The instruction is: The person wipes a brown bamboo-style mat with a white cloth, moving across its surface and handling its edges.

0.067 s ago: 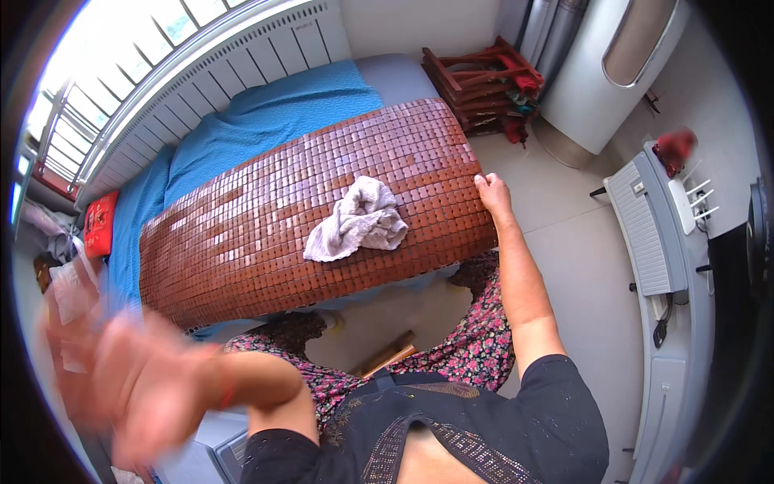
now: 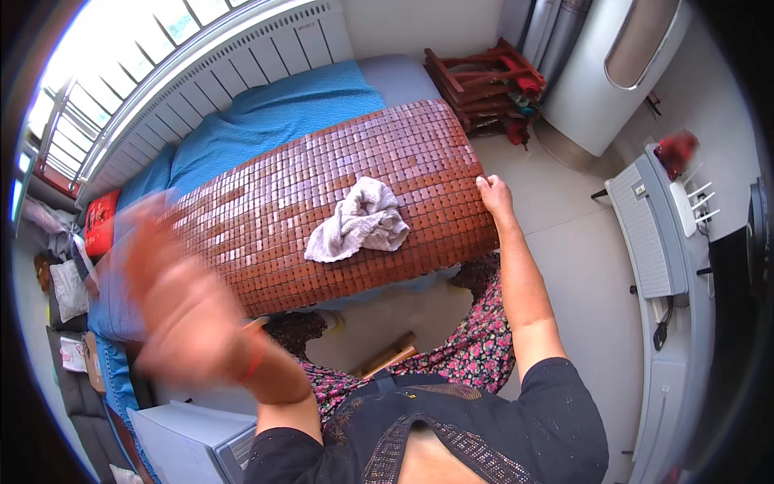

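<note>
A brown tile mat [image 2: 282, 202], made of many small glossy pieces, lies over a bench or bed covered with a blue cloth [image 2: 298, 101]. On the mat rests a crumpled pale lilac towel [image 2: 360, 222], touched by neither hand. My right hand [image 2: 493, 196] grips the mat's right edge, its fingers curled round it. My left hand [image 2: 181, 310] is smeared by motion above the mat's left end, with a red band at the wrist. The blur hides how its fingers are held.
Folded dark red wooden stools [image 2: 484, 81] are stacked beyond the mat's right end. A tall white cylindrical unit [image 2: 601, 81] stands behind them. Along the right wall runs a white cabinet [image 2: 665, 323] with a router [image 2: 689, 206] on it. A pale blue-grey box-shaped cabinet [image 2: 181, 436] is at lower left.
My left hand has swept from the far left toward the right and upward, over the mat's left end. My right hand keeps its hold on the edge, and the towel lies as before.
</note>
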`<state>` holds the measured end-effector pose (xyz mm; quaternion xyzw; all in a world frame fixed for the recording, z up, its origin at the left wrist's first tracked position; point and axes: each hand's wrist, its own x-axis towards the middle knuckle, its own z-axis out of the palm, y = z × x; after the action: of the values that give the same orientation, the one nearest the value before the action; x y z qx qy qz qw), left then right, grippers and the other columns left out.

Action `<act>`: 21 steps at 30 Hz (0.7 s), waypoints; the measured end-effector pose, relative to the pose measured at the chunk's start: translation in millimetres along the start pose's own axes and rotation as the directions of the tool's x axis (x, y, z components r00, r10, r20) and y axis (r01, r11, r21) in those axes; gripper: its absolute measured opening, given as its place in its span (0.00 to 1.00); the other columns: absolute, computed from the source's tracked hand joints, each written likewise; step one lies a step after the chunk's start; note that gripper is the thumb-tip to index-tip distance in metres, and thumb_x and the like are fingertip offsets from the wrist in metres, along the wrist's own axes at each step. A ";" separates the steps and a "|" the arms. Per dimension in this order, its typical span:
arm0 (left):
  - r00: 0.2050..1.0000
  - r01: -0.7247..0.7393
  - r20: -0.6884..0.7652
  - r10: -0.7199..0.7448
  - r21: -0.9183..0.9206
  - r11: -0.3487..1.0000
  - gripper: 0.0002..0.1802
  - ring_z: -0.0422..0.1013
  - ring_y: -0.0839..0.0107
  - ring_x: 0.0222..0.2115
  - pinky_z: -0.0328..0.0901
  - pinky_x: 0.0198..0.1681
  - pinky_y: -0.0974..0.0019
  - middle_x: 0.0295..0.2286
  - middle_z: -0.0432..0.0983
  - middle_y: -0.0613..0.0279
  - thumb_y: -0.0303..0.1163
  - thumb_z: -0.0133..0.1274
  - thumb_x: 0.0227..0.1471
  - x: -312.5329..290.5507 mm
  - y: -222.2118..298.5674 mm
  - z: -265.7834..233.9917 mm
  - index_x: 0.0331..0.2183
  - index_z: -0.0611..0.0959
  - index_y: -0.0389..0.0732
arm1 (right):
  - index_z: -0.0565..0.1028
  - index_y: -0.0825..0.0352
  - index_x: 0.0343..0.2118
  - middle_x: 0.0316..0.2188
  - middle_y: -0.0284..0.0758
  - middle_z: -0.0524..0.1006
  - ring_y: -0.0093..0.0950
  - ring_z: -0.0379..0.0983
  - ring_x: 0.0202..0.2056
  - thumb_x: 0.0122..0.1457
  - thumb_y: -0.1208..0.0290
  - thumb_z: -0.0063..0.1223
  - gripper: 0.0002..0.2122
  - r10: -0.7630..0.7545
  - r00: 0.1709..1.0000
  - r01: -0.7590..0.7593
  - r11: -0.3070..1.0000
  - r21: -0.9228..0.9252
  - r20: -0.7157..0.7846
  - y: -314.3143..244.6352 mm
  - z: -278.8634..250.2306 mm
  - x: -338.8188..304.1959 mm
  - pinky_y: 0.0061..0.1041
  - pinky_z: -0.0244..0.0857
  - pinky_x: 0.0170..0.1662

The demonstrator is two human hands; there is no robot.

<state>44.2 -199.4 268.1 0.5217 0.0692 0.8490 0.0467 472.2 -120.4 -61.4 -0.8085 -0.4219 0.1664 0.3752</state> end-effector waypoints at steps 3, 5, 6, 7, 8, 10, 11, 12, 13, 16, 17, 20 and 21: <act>0.372 0.412 0.492 -0.787 0.672 0.615 0.35 0.60 0.54 0.55 0.54 0.58 0.54 0.53 0.64 0.44 0.35 0.62 0.41 -132.6 -67.5 -11.0 0.52 0.70 0.36 | 0.75 0.69 0.31 0.31 0.49 0.77 0.47 0.74 0.37 0.54 0.50 0.50 0.21 -0.054 0.998 0.054 0.998 -0.031 -0.014 -8.6 8.3 0.0 0.40 0.66 0.40; 0.191 -0.103 0.626 -0.756 0.779 0.618 0.45 0.53 0.49 0.59 0.42 0.59 0.37 0.56 0.58 0.47 0.48 0.63 0.38 -185.1 -88.7 -15.1 0.56 0.65 0.42 | 0.76 0.67 0.31 0.29 0.48 0.77 0.49 0.73 0.35 0.55 0.47 0.48 0.22 -0.041 0.994 0.033 0.996 -0.081 -0.103 -11.8 12.0 -4.3 0.43 0.66 0.38; 0.167 -0.168 0.631 -0.757 0.775 0.609 0.45 0.49 0.50 0.60 0.41 0.59 0.34 0.57 0.56 0.48 0.52 0.61 0.38 -205.3 -96.0 -16.5 0.56 0.66 0.44 | 0.75 0.65 0.31 0.30 0.48 0.77 0.50 0.73 0.35 0.56 0.46 0.45 0.22 -0.015 0.988 -0.003 0.994 -0.113 -0.154 -12.5 14.7 -5.8 0.46 0.66 0.37; 0.106 -0.212 0.627 -0.771 0.772 0.599 0.46 0.47 0.47 0.61 0.42 0.58 0.35 0.59 0.52 0.47 0.55 0.60 0.38 -218.1 -102.3 -20.7 0.56 0.66 0.45 | 0.75 0.64 0.31 0.29 0.48 0.77 0.51 0.73 0.34 0.58 0.46 0.41 0.22 -0.013 0.981 -0.021 0.985 -0.172 -0.194 -18.3 17.4 -10.4 0.47 0.65 0.36; 0.110 -0.204 0.631 -0.768 0.770 0.604 0.43 0.48 0.46 0.60 0.43 0.56 0.32 0.58 0.54 0.49 0.55 0.59 0.40 -227.6 -110.1 -21.1 0.56 0.67 0.49 | 0.75 0.63 0.32 0.29 0.49 0.77 0.52 0.73 0.34 0.60 0.47 0.38 0.22 -0.023 0.975 -0.016 0.985 -0.174 -0.221 -19.1 16.9 -12.1 0.49 0.65 0.36; 0.115 -0.306 0.643 -0.757 0.748 0.589 0.40 0.50 0.45 0.58 0.45 0.55 0.30 0.57 0.56 0.52 0.55 0.57 0.41 -239.4 -124.8 -21.6 0.55 0.68 0.51 | 0.74 0.62 0.32 0.28 0.49 0.77 0.53 0.72 0.33 0.60 0.49 0.37 0.21 -0.045 0.960 -0.014 0.978 -0.206 -0.276 -18.3 18.1 -15.0 0.51 0.64 0.35; 0.172 -0.294 0.651 -0.740 0.750 0.592 0.36 0.52 0.46 0.57 0.47 0.53 0.29 0.56 0.58 0.55 0.53 0.55 0.42 -243.3 -134.1 -23.3 0.53 0.70 0.52 | 0.74 0.62 0.32 0.28 0.49 0.77 0.53 0.72 0.32 0.60 0.49 0.37 0.20 -0.036 0.961 -0.025 0.977 -0.214 -0.275 -18.4 18.7 -16.4 0.51 0.64 0.35; 0.183 -0.293 0.640 -0.746 0.760 0.580 0.36 0.52 0.46 0.57 0.47 0.53 0.29 0.56 0.58 0.55 0.53 0.55 0.42 -245.0 -147.3 -24.5 0.53 0.70 0.52 | 0.74 0.62 0.32 0.28 0.49 0.77 0.53 0.72 0.32 0.60 0.49 0.37 0.20 -0.026 0.961 -0.037 0.975 -0.220 -0.276 -19.6 19.4 -16.3 0.51 0.64 0.35; 0.193 -0.285 0.624 -0.757 0.774 0.565 0.34 0.52 0.46 0.57 0.47 0.53 0.30 0.56 0.57 0.55 0.51 0.55 0.43 -244.6 -162.6 -25.0 0.53 0.70 0.53 | 0.73 0.62 0.31 0.27 0.48 0.77 0.53 0.72 0.32 0.61 0.49 0.37 0.20 -0.045 0.959 -0.023 0.972 -0.234 -0.279 -22.1 17.8 -16.9 0.51 0.64 0.34; 0.194 -0.288 0.547 -0.814 0.825 0.485 0.27 0.51 0.47 0.58 0.49 0.53 0.32 0.57 0.57 0.55 0.43 0.51 0.46 -230.6 -213.1 -30.4 0.51 0.71 0.54 | 0.73 0.64 0.29 0.25 0.48 0.76 0.52 0.72 0.29 0.61 0.52 0.39 0.19 -0.115 0.953 0.042 0.966 -0.253 -0.280 -12.0 16.0 -14.1 0.49 0.63 0.32; 0.201 -0.310 0.495 -0.845 0.851 0.425 0.27 0.50 0.48 0.59 0.49 0.54 0.32 0.58 0.56 0.55 0.43 0.49 0.47 -223.0 -231.6 -35.6 0.52 0.71 0.54 | 0.73 0.65 0.28 0.25 0.48 0.76 0.51 0.72 0.29 0.61 0.53 0.40 0.18 -0.130 0.952 0.064 0.970 -0.233 -0.278 -11.2 16.2 -12.8 0.48 0.63 0.31; 0.220 -0.330 0.357 -0.908 0.903 0.275 0.27 0.47 0.49 0.61 0.45 0.56 0.32 0.60 0.53 0.56 0.42 0.45 0.49 -199.4 -281.3 -59.6 0.53 0.70 0.55 | 0.73 0.66 0.27 0.23 0.47 0.75 0.50 0.71 0.27 0.61 0.54 0.42 0.18 -0.161 0.946 0.105 0.973 -0.203 -0.282 -10.0 16.0 -11.7 0.45 0.63 0.30; 0.217 -0.349 0.308 -0.926 0.911 0.221 0.28 0.44 0.50 0.62 0.41 0.57 0.29 0.60 0.52 0.57 0.42 0.45 0.49 -189.8 -295.2 -68.6 0.54 0.69 0.56 | 0.72 0.66 0.27 0.22 0.47 0.74 0.49 0.71 0.26 0.61 0.55 0.42 0.18 -0.165 0.949 0.114 0.975 -0.193 -0.270 -9.6 16.0 -10.5 0.44 0.62 0.30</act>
<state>70.8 58.2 21.5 0.7693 0.6292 0.1111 -0.0023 451.3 -117.9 -65.4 -0.8217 -0.4327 -0.0162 0.3706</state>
